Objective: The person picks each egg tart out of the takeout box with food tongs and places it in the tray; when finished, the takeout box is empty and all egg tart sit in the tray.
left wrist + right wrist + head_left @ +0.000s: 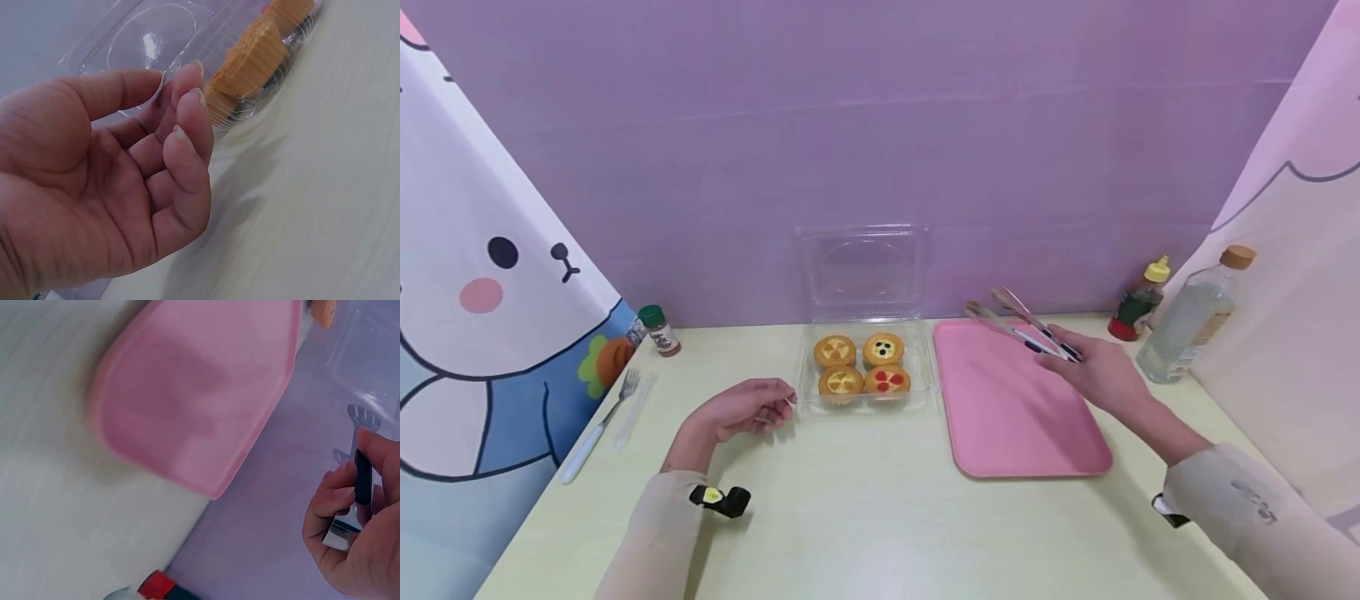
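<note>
Right hand (1093, 367): thumb and fingers wrapped round the tongs (1026, 338), firmly as far as I can see. The two heads of the tongs stand apart, nothing between them.

Axis: the tongs slant from my fist toward far left, heads foremost, held up over the far part of the tray (1015, 408).

Location: four tarts (841, 382) sit two by two in the box (929, 379), left of the tray. Its lid (865, 271) stands open on the far side, so nothing closes off the top.

Key relation: the tarts lie left of the tong heads and look a little nearer to me. The right pair is closest, the dotted tart (883, 349) far and the red tart (887, 381) near. My judgement: a reach from here calls for a leftward swing and a drop over the box's right wall. Height of the heads above the table: cannot tell.

Left hand (741, 410): thumb and forefinger meet at the near left edge of the box and appear to pinch it. This hand is nearer the tarts than my right, but the tongs make up much of that gap
</note>
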Motion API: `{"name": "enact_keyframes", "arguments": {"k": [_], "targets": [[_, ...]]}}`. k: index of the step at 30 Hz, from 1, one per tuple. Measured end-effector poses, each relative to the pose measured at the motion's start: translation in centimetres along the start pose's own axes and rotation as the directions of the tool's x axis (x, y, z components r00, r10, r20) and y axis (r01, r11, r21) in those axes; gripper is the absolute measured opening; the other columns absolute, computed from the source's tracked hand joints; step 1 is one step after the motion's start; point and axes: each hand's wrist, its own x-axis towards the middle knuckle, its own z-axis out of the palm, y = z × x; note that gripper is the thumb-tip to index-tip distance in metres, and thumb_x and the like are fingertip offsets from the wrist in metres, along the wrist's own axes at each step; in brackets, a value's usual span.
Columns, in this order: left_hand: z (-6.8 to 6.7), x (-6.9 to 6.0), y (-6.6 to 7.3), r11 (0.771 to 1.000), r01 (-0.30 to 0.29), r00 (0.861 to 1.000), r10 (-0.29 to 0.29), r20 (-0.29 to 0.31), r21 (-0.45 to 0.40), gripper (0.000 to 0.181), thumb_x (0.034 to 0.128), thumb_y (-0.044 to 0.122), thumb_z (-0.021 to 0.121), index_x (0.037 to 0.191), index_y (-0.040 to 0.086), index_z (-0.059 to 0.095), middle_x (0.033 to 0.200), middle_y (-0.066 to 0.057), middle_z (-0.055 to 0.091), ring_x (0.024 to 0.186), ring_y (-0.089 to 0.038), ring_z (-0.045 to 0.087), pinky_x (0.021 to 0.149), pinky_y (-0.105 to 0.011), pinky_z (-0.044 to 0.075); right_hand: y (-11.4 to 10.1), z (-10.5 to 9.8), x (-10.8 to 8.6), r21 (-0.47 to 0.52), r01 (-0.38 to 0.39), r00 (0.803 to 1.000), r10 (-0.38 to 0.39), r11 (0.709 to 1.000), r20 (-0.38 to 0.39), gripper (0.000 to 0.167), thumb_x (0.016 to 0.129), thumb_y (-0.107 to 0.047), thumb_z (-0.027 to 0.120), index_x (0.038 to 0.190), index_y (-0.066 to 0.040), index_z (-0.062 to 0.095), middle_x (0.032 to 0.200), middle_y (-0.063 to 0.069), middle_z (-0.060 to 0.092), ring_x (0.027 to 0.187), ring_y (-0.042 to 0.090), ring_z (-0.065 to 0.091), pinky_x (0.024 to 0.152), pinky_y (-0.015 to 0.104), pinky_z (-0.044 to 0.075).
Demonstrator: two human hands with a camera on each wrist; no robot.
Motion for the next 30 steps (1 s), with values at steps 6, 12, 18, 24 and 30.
{"name": "enact_keyframes", "arguments": {"k": [6, 12, 18, 24, 30], "targets": [[0.0, 0.0, 0.0, 1.0, -0.001, 1.0, 0.001, -0.01, 0.002, 0.037, 0.1059, 0.031, 0.05, 0.12, -0.003, 0.055, 0.09, 0.001, 0.063, 0.078, -0.012, 0.056, 0.066, -0.024, 0.048, -2.0, 0.6, 0.4, 0.099, -0.01, 0.998, 0.004, 0.995, 0.058, 0.064, 0.092, -0.046, 0.07, 0.148, -0.023, 0.05, 0.058, 0.002, 0.056, 0.053, 0.016, 0.058, 0.051, 0.03, 0.043], [0.0, 0.0, -0.1, 1.0, 0.005, 1.0, -0.005, -0.013, -0.004, 0.037, 0.1058, 0.03, 0.051, 0.121, -0.003, 0.055, 0.091, 0.001, 0.064, 0.078, -0.012, 0.057, 0.066, -0.025, 0.049, -4.0, 1.6, 0.9, 0.132, 0.011, 0.995, -0.024, 0.991, 0.095, 0.062, 0.093, -0.046, 0.068, 0.148, -0.022, 0.051, 0.068, 0.005, 0.062, 0.055, 0.014, 0.06, 0.052, 0.029, 0.044], [0.0, -0.2, 0.0, 1.0, 0.0, 1.0, 0.0, -0.011, 0.0, 0.038, 0.1041, 0.031, 0.054, 0.12, -0.004, 0.054, 0.092, 0.0, 0.064, 0.078, -0.012, 0.057, 0.066, -0.026, 0.048, -6.5, 2.9, 1.7, 0.148, 0.054, 0.989, -0.074, 0.987, 0.13, 0.058, 0.093, -0.041, 0.07, 0.146, -0.022, 0.053, 0.054, -0.004, 0.049, 0.048, 0.012, 0.049, 0.045, 0.026, 0.036], [0.0, -0.2, 0.2, 1.0, -0.006, 1.0, 0.006, 0.002, 0.007, 0.037, 0.1038, 0.031, 0.055, 0.118, -0.003, 0.054, 0.093, 0.0, 0.064, 0.077, -0.012, 0.057, 0.066, -0.026, 0.048, -8.8, 4.3, 2.5, 0.098, 0.086, 0.982, -0.101, 0.991, 0.162, 0.057, 0.092, -0.044, 0.07, 0.145, -0.028, 0.054, 0.052, -0.008, 0.036, 0.045, 0.009, 0.028, 0.045, 0.024, 0.029], [0.0, -0.2, 0.3, 1.0, -0.005, 1.0, 0.005, 0.005, 0.007, 0.037, 0.1038, 0.03, 0.055, 0.118, -0.004, 0.053, 0.094, -0.001, 0.064, 0.076, -0.012, 0.057, 0.065, -0.025, 0.048, -10.5, 6.1, 3.6, 0.059, 0.143, 0.974, -0.151, 0.988, 0.167, 0.055, 0.093, -0.042, 0.07, 0.143, -0.022, 0.057, 0.098, 0.008, 0.076, 0.048, 0.01, 0.029, 0.048, 0.027, 0.032]]}}
